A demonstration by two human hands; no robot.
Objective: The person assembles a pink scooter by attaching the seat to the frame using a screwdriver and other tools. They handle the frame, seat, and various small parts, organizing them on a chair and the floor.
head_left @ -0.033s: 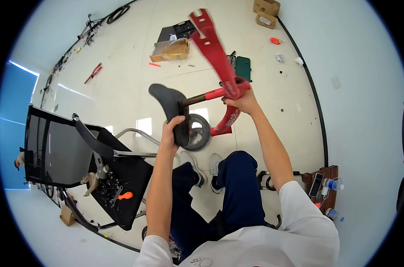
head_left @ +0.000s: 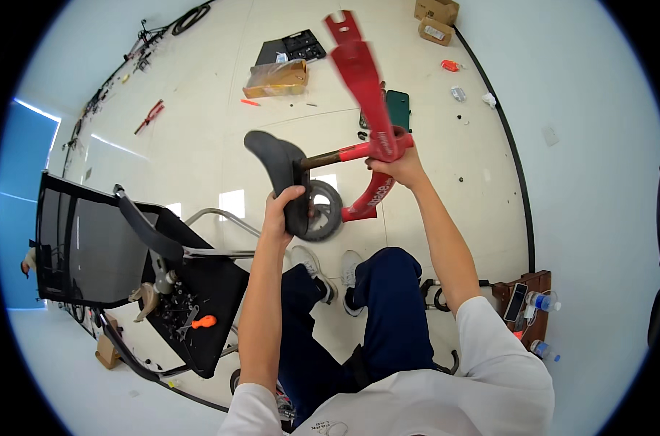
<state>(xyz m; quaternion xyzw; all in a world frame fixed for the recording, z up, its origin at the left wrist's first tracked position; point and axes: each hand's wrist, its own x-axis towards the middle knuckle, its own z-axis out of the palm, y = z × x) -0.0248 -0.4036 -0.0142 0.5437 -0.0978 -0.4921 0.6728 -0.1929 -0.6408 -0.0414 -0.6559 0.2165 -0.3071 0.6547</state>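
Two bare hands are seen from above, both clamped on a small red bicycle frame (head_left: 362,73) that is held up over a pale floor (head_left: 199,145). The left hand (head_left: 285,211) is closed around the lower end of a black saddle (head_left: 272,156), which sits at the frame's left end on a dark post; the right hand (head_left: 397,166) is wrapped tight under the frame's junction, where the post meets the red tubes. Each grip is shut on its part, with no fingers spread. The frame's long upper arm is blurred while the rest is sharp, so it is judged to be swinging at this instant. A small grey wheel (head_left: 328,211) is seen just below the frame, beside the left hand; whether it is attached cannot be told.

Below the frame, the person's dark trousers and pale shoes (head_left: 308,261) are shown. To the lower left of the frame a black mesh chair (head_left: 90,247) is placed close to the left forearm; small parts and an orange-handled screwdriver (head_left: 203,321) are laid on its seat. Beyond the frame a wrapped cardboard box (head_left: 275,78), a black tool case (head_left: 290,47) and a dark green case (head_left: 399,109) are spread on the floor; red pliers (head_left: 150,115) lie far to its left. Plastic bottles (head_left: 544,301) are grouped at its lower right.
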